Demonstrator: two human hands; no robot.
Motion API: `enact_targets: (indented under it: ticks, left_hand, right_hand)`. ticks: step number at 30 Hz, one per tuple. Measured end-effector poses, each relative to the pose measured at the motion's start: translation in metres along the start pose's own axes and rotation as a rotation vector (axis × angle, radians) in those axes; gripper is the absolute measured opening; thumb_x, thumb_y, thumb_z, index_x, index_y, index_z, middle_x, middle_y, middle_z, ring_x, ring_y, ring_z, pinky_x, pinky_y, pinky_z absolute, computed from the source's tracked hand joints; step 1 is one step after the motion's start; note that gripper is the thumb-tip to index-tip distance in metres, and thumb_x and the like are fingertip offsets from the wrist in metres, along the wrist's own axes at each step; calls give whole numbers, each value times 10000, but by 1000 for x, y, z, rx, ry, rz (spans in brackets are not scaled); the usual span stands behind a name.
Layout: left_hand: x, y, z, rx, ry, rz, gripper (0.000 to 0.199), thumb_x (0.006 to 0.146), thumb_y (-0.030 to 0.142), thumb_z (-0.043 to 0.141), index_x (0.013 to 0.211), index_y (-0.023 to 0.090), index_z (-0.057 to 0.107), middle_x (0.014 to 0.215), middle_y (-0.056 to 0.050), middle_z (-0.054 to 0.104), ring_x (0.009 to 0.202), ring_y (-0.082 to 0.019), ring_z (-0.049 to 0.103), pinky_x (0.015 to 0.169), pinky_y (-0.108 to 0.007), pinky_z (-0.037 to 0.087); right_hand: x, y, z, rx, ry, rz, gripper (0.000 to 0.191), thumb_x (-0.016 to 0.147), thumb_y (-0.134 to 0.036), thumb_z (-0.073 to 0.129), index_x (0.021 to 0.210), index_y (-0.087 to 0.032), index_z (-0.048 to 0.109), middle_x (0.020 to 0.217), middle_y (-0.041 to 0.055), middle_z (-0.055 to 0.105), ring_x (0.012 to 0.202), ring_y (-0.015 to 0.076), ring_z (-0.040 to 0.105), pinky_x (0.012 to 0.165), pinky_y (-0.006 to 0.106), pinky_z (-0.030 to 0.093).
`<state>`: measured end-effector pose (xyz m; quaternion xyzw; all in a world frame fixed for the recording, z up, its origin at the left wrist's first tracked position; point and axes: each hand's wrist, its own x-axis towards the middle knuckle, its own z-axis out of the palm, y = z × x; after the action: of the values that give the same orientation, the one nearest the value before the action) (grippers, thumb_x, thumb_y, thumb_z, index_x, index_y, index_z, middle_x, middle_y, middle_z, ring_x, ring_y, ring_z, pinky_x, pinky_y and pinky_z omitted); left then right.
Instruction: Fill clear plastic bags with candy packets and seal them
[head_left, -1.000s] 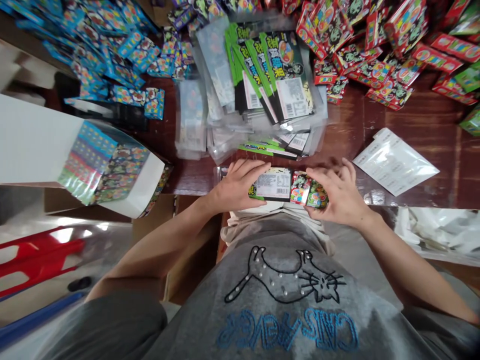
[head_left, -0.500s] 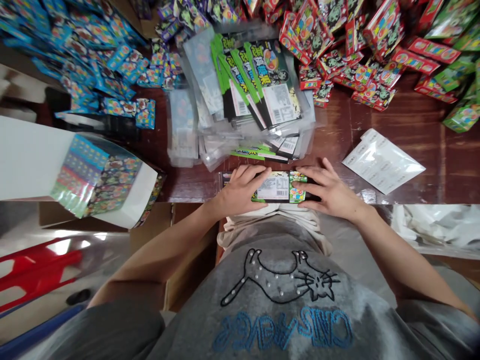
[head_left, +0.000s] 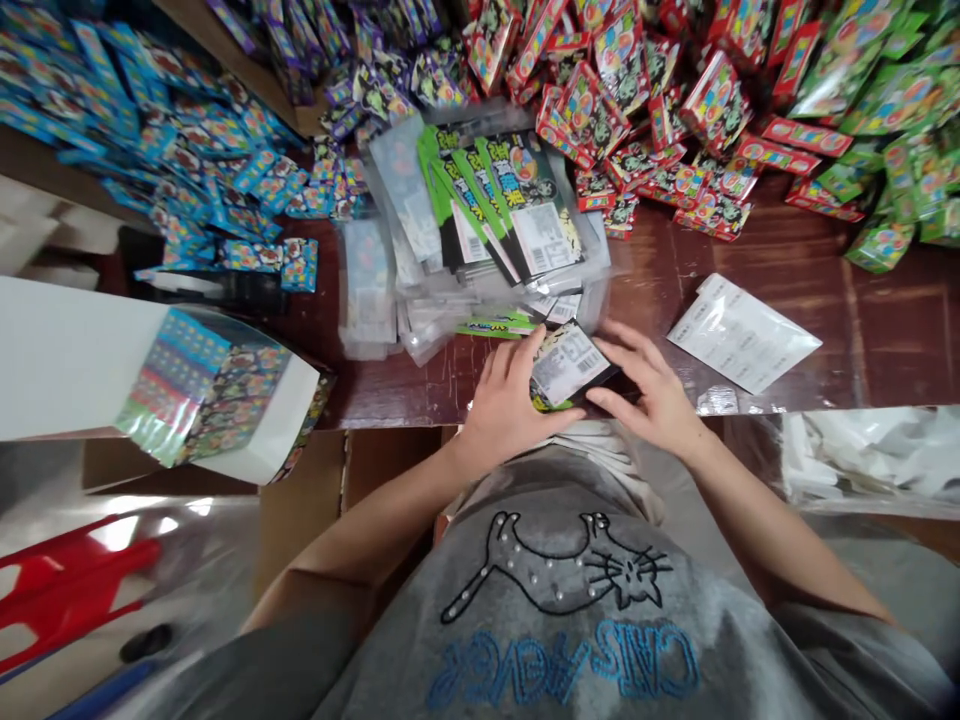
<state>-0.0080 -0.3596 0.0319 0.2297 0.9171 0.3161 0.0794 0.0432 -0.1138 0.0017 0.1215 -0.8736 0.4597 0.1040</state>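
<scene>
Between my hands, at the table's front edge, is a black and green printed plastic pouch [head_left: 568,366] with a white barcode label facing up. My left hand [head_left: 510,395] grips its left end, thumb along the near side and fingers on the far side. At the right end, my right hand [head_left: 651,390] pinches the pouch with thumb and fingers. Whatever is inside the pouch is hidden by its print and my hands. Just beyond lies a loose stack of similar flat pouches [head_left: 551,235], several with green tops and white labels, some showing their clear sides.
Blue small packets [head_left: 202,150] heap at the back left, with purple ones [head_left: 375,95] beside them. Red boxes [head_left: 585,110] and green boxes [head_left: 881,245] pile toward the right. A sticker sheet [head_left: 742,335] lies right; an open printed carton [head_left: 240,400] stands left.
The pouch has turned from lying level to tilted, its right end now under my right hand. The green box that showed at its right end is out of sight. The view has shifted slightly.
</scene>
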Motion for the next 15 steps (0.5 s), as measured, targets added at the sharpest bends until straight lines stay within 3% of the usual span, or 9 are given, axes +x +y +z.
enact_targets:
  ticks: [2,5,7,10,13,15]
  left_hand:
    - [5,9,7,-178,20,-40,1024,852,484,911,1687,276,356,1553,-170,565,1431,-361,592,1196,-547,524]
    - [11,10,21,-464,-20,-16,811,1045,382,684,1718,299,239,1544,-175,600,1335,-299,679,1094,-495,601]
    - [13,7,29,-605,-77,-5,826,1066,344,637,1735,318,153,1538,-173,622,1285,-278,719,1061,-478,624]
    - [10,4,38,-730,-131,-51,966,1007,334,722,1736,332,89,1442,-144,684,1188,-255,764,1013,-444,651]
    - [5,1,40,-783,-157,-73,877,940,330,793,1652,286,281,1357,-124,715,1121,-234,774,914,-372,669]
    - [5,0,37,-775,-188,-67,641,933,345,798,1485,242,488,1288,-109,736,1091,-223,769,848,-328,662]
  right_hand:
    - [3,-4,0,118,109,125,516,1036,-470,712,1520,-318,614,1564,139,626,1496,332,589,1209,566,550]
    - [2,-1,0,414,169,330,518,1030,-453,720,1504,-349,538,1274,74,746,1143,242,767,964,441,681]
    - [-2,2,1,534,159,421,509,996,-477,760,1443,-346,555,1204,48,756,974,202,774,865,391,691]
    - [-10,4,-1,540,151,459,469,972,-498,783,1377,-328,620,1242,51,740,926,178,744,837,373,682]
    - [-19,1,-6,535,113,482,446,973,-512,780,1352,-310,659,1163,41,739,835,157,708,754,346,663]
    - [-24,0,-9,535,69,511,380,974,-529,779,1257,-289,698,1051,27,746,765,149,683,693,326,644]
